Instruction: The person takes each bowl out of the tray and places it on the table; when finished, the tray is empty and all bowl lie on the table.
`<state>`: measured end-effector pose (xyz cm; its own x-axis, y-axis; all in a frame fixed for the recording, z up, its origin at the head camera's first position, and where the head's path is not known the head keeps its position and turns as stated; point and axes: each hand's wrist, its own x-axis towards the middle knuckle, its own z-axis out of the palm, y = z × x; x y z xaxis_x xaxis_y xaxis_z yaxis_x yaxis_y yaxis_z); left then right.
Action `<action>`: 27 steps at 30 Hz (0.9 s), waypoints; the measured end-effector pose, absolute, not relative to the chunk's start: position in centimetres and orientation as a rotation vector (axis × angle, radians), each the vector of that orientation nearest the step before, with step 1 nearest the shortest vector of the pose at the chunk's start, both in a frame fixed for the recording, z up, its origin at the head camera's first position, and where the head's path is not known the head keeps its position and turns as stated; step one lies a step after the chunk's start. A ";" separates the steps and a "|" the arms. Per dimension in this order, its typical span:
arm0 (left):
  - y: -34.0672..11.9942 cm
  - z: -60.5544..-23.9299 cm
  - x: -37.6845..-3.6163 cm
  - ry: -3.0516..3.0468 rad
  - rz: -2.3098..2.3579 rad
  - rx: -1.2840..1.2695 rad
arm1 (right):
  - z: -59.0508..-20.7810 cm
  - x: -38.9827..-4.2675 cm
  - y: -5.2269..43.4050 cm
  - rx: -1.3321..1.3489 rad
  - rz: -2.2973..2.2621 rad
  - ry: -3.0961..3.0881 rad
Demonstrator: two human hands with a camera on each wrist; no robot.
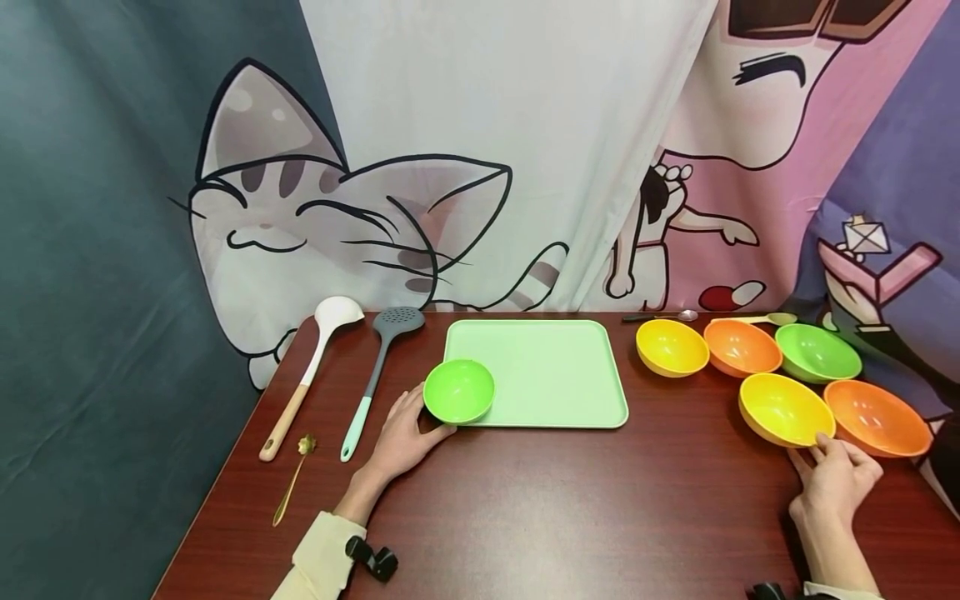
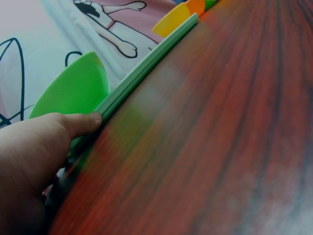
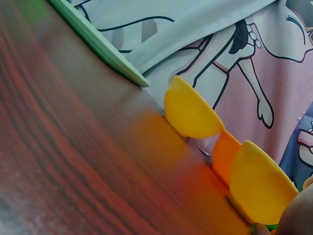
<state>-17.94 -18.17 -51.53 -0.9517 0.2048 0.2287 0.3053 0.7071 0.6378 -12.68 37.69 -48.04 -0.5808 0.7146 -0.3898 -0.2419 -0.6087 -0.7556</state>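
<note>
Left hand (image 1: pixel 401 437) at lower centre-left of head view, fingers curved around left side of green bowl (image 1: pixel 458 390), thumb against its rim in left wrist view: grasping bowl. Green bowl bright, round, empty, sits on near-left corner of pale green tray (image 1: pixel 555 375). Left forearm in cream sleeve comes from bottom edge.

Right hand (image 1: pixel 836 475) at lower right, fingertips pinching near rim of yellow bowl (image 1: pixel 783 408). Yellow bowl on bench (image 1: pixel 600 500), touching orange bowl (image 1: pixel 876 417) on its right. Right wrist bent upward.
</note>
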 end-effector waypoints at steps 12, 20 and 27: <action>-18.3 -51.4 -17.8 -2.770 -1.081 -0.421 | -47.1 -11.1 36.0 -0.903 1.820 -1.066; -18.1 -51.7 -17.8 -2.744 -1.035 -0.426 | -45.6 -12.2 32.1 -0.505 1.735 -1.038; -18.1 -51.5 -17.8 -2.748 -1.051 -0.427 | -44.9 -13.6 27.3 -0.366 1.867 -1.459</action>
<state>-17.83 -18.12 -51.50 -0.9447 0.2042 0.2564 0.3232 0.7110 0.6245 -13.62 27.29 -44.93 -0.6957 0.6882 0.2057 -0.3660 -0.0932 -0.9260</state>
